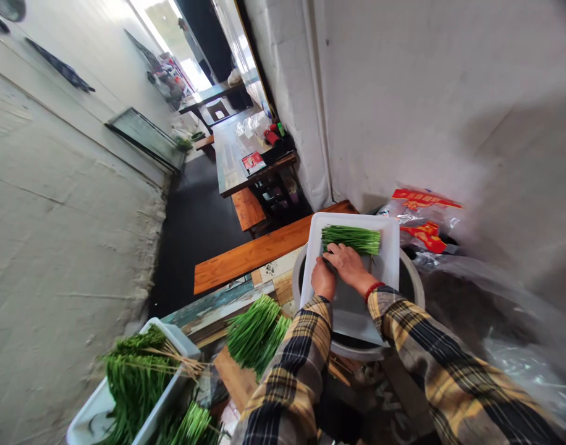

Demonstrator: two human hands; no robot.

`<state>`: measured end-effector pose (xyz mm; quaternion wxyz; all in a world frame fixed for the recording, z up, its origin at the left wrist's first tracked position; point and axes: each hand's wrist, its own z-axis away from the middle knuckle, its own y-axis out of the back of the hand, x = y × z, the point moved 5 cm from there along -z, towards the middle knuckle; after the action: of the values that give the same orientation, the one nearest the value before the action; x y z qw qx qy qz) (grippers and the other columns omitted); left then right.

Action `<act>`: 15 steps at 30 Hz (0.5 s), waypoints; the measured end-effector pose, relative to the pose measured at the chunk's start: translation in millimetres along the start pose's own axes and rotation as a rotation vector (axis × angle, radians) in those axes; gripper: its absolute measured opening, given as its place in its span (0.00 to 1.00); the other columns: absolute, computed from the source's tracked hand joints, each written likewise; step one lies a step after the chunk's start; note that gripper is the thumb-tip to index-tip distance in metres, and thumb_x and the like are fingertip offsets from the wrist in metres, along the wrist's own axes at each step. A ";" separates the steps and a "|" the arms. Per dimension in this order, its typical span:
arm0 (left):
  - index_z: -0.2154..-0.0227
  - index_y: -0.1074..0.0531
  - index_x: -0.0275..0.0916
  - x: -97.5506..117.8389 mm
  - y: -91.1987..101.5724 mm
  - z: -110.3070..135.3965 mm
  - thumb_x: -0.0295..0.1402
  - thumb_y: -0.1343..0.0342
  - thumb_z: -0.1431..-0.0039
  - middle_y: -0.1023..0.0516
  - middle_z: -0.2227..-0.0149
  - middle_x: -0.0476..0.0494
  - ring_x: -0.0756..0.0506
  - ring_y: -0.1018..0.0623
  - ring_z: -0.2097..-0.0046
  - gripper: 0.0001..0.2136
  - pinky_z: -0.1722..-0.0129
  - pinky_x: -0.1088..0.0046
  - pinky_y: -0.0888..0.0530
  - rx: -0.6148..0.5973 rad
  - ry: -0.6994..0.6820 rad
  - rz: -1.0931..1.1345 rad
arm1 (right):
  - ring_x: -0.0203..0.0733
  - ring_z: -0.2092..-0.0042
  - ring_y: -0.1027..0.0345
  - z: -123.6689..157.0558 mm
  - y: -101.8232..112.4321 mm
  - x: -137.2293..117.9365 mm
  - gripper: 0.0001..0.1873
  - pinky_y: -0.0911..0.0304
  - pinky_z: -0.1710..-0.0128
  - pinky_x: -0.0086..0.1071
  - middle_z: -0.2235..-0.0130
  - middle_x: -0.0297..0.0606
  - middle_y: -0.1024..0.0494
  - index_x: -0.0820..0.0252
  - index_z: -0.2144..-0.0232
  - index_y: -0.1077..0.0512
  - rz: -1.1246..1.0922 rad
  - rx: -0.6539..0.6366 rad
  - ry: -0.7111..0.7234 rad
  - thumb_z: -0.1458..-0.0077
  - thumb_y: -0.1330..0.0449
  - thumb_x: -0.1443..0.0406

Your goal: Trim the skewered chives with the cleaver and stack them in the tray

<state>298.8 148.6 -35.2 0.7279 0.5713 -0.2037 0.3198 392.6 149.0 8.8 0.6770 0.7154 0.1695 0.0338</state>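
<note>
A neat bundle of cut green chives (pixel 352 239) lies crosswise at the far end of a white plastic tray (pixel 357 318). My right hand (pixel 346 262), with a red bead bracelet at the wrist, has its bent fingers on the near edge of the bundle. Just left of it, inside the tray's left side, my left hand (pixel 324 279) is curled closed. Its fingertips touch or nearly touch the right hand's, and whatever they hold is hidden. The tray rests across the rim of a round grey bin (pixel 415 281).
More chives (pixel 259 330) are heaped on a patterned board to the left. A white crate (pixel 95 411) holds greens with thin wooden sticks (pixel 176 358). An orange bench (pixel 250 250) lies beyond, plastic bags (pixel 426 216) at right by the wall. Farther off are tables (pixel 232 148) and a person.
</note>
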 end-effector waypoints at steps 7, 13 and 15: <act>0.66 0.30 0.34 -3.7 -0.2 -6.9 0.32 0.55 0.41 0.23 0.67 0.34 0.42 0.24 0.63 0.10 0.63 0.67 0.33 0.064 -0.037 0.055 | 0.44 0.57 0.41 -9.5 -2.3 -3.1 0.12 0.46 0.67 0.34 0.54 0.41 0.31 0.54 0.59 0.28 0.008 -0.006 0.013 0.40 0.50 0.68; 0.70 0.31 0.36 -5.6 1.2 -7.9 0.32 0.50 0.45 0.24 0.72 0.41 0.45 0.26 0.67 0.06 0.67 0.70 0.33 0.117 -0.056 0.176 | 0.45 0.57 0.40 -16.3 -4.8 -8.4 0.11 0.43 0.66 0.35 0.53 0.42 0.30 0.58 0.67 0.26 -0.012 -0.010 0.061 0.42 0.49 0.69; 0.71 0.31 0.37 -5.1 0.6 -5.6 0.32 0.52 0.45 0.26 0.75 0.44 0.47 0.27 0.71 0.06 0.69 0.72 0.33 0.087 -0.031 0.250 | 0.45 0.57 0.39 -18.4 -7.1 -8.7 0.11 0.42 0.65 0.35 0.55 0.43 0.29 0.59 0.69 0.26 -0.031 -0.016 0.060 0.43 0.48 0.69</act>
<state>294.4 152.8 -39.6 0.6536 0.5774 -0.2703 0.4078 377.8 164.3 4.8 0.6780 0.7057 0.2006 0.0461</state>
